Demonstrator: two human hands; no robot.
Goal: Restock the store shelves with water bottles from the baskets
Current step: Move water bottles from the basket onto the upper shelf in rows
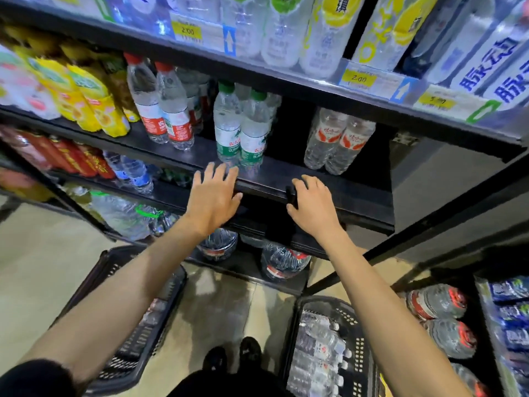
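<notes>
Both hands, left hand point(213, 196) and right hand point(313, 206), rest empty with fingers spread on the part-filled black metal shelf point(329, 181); the black plastic basket point(357, 348) holds clear water bottles point(320, 348) awaiting shelving.

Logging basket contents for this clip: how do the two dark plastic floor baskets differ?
The right dark plastic basket holds many clear water bottles lying down; the left dark plastic basket shows only a few along its right wall and is largely hidden by the forearm. Both are perforated and sit on the floor.
</notes>
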